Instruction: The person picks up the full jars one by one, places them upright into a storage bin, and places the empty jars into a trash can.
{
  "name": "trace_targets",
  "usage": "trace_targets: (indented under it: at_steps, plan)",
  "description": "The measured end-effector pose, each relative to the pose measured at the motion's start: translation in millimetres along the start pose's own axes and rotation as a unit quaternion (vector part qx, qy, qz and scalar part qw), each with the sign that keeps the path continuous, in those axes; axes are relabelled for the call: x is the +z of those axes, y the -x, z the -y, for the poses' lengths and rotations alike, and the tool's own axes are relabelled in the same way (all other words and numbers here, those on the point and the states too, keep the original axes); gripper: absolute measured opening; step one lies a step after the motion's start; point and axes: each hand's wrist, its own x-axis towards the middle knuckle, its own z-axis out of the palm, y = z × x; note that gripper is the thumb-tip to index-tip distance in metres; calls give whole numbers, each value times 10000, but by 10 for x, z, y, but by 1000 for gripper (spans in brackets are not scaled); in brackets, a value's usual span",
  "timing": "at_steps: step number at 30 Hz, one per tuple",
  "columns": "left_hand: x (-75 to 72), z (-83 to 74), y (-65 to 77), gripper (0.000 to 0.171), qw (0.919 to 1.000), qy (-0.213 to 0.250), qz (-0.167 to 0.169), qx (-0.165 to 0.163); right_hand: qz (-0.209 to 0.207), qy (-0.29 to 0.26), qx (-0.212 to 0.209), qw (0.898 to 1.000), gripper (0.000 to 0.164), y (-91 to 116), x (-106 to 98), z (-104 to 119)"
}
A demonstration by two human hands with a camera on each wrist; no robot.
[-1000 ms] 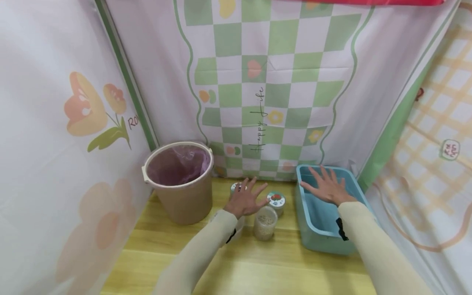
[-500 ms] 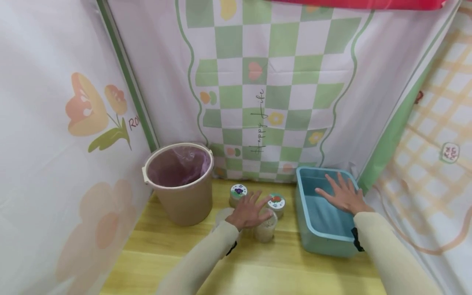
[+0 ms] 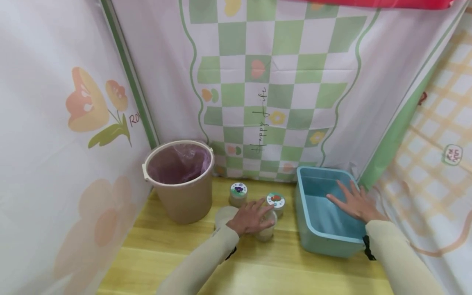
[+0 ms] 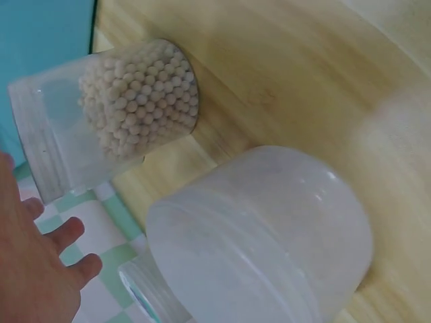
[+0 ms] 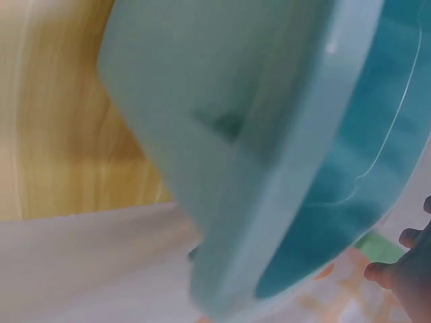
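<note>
My left hand (image 3: 250, 217) hovers over a clear jar (image 3: 266, 232) of small beige beads, its fingers spread and holding nothing. In the left wrist view, those fingertips lie near the rim of the bead jar (image 4: 145, 97). A larger cloudy plastic jar (image 4: 262, 222) stands beside it, partly hidden by my wrist in the head view. Behind are two small lidded jars, one with a purple-flower lid (image 3: 239, 189), the other with a red-and-green lid (image 3: 275, 199). My right hand (image 3: 355, 203), fingers spread, is above the right side of a blue basin (image 3: 309, 223).
A beige bucket (image 3: 186, 205) with a purple liner stands at the left on the wooden table (image 3: 258, 270). Printed cloth hangs behind (image 3: 280, 90) and along both sides. The blue basin's wall (image 5: 182, 101) fills much of the right wrist view.
My right hand has moved right across the basin. My left hand has come lower and nearer over the bead jar, uncovering the purple-flower lid and the cloudy jar's top.
</note>
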Motion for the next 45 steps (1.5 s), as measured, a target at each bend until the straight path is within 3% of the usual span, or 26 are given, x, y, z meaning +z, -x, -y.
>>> trace_targets:
  at_steps: [6,15,22,31,38,45]
  plan:
    - [21,-11,43,70,9999,-92,-43,73,94,107,37,9999,94,88,32,-170]
    - [70,-1,70,73,9999,-20,-113,69,-143,189,-178,9996,91,174,103,-388]
    - [170,16,65,89,9994,-266,-146,165,-26,39,-156,9999,89,218,153,-509]
    - [289,86,25,94,9987,-274,-265,348,-417,-98,-506,9978,85,204,287,-734]
    - [243,86,46,92,9981,140,-208,560,-326,-307,-473,9979,86,209,327,-774]
    - [231,87,59,90,9949,47,-529,860,-346,-332,-469,9977,84,231,334,-756]
